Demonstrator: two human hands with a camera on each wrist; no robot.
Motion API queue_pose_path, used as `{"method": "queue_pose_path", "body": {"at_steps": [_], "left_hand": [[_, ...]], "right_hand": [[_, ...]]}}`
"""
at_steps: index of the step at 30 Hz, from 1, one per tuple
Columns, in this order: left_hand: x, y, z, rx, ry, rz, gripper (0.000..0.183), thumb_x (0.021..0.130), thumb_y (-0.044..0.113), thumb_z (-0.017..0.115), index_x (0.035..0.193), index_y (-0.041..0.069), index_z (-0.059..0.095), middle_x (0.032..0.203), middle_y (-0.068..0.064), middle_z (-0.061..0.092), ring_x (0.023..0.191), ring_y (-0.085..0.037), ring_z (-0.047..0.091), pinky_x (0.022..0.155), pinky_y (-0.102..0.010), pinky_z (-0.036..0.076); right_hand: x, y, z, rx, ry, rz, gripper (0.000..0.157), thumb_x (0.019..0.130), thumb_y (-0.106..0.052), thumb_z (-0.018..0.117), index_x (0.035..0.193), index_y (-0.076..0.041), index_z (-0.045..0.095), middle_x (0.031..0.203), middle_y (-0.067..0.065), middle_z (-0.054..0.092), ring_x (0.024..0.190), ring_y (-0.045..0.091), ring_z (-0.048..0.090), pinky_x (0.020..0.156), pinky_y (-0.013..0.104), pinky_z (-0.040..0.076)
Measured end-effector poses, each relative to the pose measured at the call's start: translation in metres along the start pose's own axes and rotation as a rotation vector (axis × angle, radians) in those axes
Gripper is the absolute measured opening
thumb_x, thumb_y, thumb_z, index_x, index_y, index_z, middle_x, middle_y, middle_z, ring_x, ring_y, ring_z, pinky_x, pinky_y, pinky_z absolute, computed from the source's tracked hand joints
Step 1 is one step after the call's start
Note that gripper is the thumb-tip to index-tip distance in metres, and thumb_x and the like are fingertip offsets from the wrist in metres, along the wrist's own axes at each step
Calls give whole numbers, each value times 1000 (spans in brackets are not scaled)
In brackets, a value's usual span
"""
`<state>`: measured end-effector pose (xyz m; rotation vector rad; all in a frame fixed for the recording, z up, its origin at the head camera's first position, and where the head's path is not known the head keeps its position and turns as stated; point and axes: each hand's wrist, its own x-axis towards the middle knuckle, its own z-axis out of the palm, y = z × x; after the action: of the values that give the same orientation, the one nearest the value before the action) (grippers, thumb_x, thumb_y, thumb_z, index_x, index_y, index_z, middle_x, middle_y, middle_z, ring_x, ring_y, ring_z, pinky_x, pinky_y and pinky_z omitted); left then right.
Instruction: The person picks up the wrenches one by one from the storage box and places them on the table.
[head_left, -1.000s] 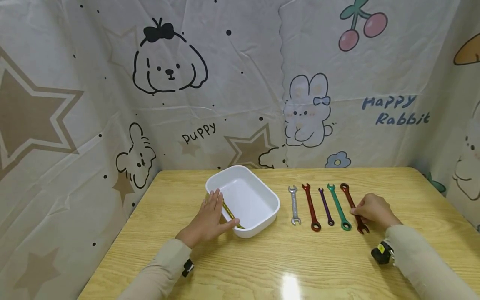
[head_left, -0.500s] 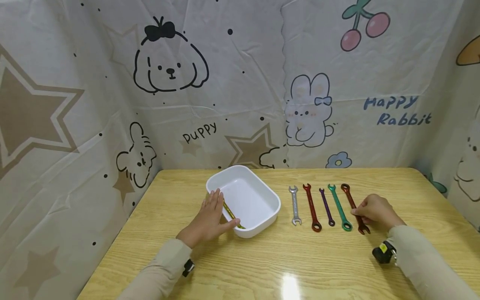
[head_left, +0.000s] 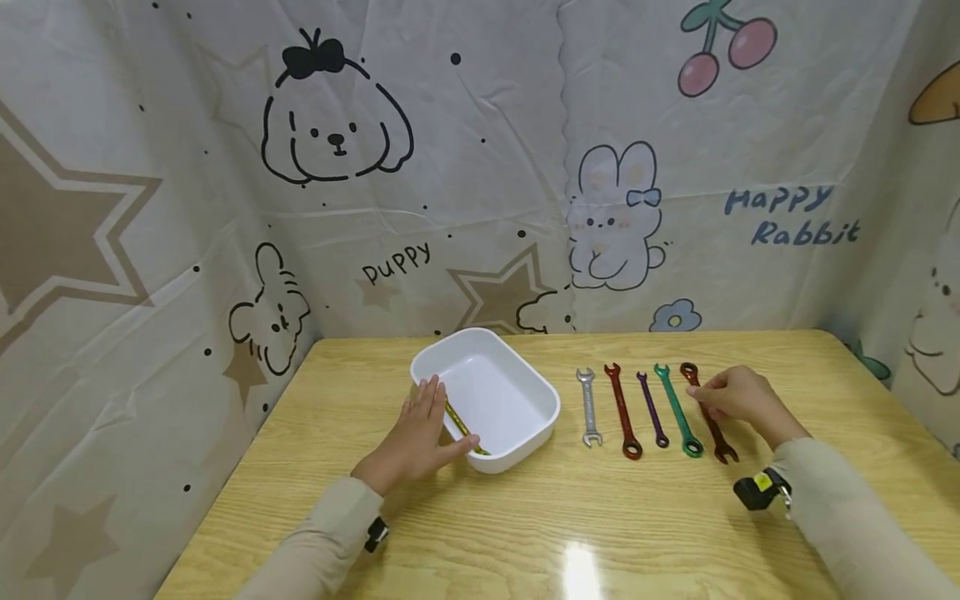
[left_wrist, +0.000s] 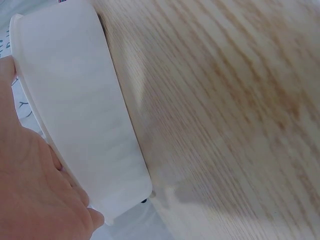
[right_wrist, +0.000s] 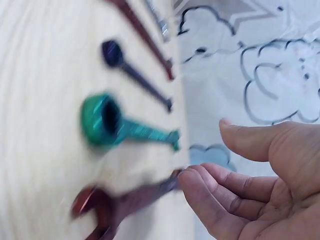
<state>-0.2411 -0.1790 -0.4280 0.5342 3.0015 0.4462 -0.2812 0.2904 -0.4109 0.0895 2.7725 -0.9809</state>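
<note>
A white plastic tub (head_left: 510, 408) stands left of the middle of the table, with a gold-yellow wrench (head_left: 457, 419) lying along its near left inner side. My left hand (head_left: 411, 437) rests on that side of the rim, fingers extended. The tub's outer wall (left_wrist: 80, 110) fills much of the left wrist view. My right hand (head_left: 744, 402) hovers over the rightmost dark red wrench (head_left: 718, 435), thumb apart from the fingers and holding nothing in the right wrist view. Beside it lies a green wrench (head_left: 677, 412), whose ring end faces me.
Further left in the row lie a purple wrench (head_left: 652, 410), another red wrench (head_left: 622, 412) and a silver open-ended wrench (head_left: 588, 408). The wooden table (head_left: 480, 533) ends at a printed cloth (head_left: 487, 167) hanging behind and at both sides.
My right hand has let go of the rightmost red wrench and moved a little up and away from me. The wrench stays in the row. My left hand has not moved.
</note>
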Motion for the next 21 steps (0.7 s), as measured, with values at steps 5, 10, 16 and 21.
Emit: {"method": "queue_pose_path", "body": {"at_steps": [5,10,16,21], "left_hand": [[1,0,1,-1,3,-2,110,85,78,38,152,-3,7,159,-19,-1,147,-32,-5,117,-51,7],[1,-2,1,-1,6,2,110,85,78,38,152,-3,7,159,-19,-1,147,-32,-5,117,-51,7],[2,-3,2,-2,13,8,110,85,78,38,152,-3,7,159,-20,-1,146,-33,-4,117,-51,7],[2,-3,3,1,17,11,110,85,78,37,151,-4,8,159,-21,0,146,-33,-3,117,-51,7]], "right_hand": [[2,-30,5,130,-16,-40,59,94,-37,60,117,17,55,99,22,63,78,21,65,73,35,57],[4,-65,15,175,-36,-93,57,94,-37,60,121,13,56,107,23,62,87,25,66,79,37,57],[10,-106,31,219,-57,-135,48,94,-33,61,119,9,59,107,20,63,89,26,66,78,33,57],[12,-137,45,245,-94,-169,44,94,-30,62,119,6,59,106,20,64,86,21,66,74,27,57]]}}
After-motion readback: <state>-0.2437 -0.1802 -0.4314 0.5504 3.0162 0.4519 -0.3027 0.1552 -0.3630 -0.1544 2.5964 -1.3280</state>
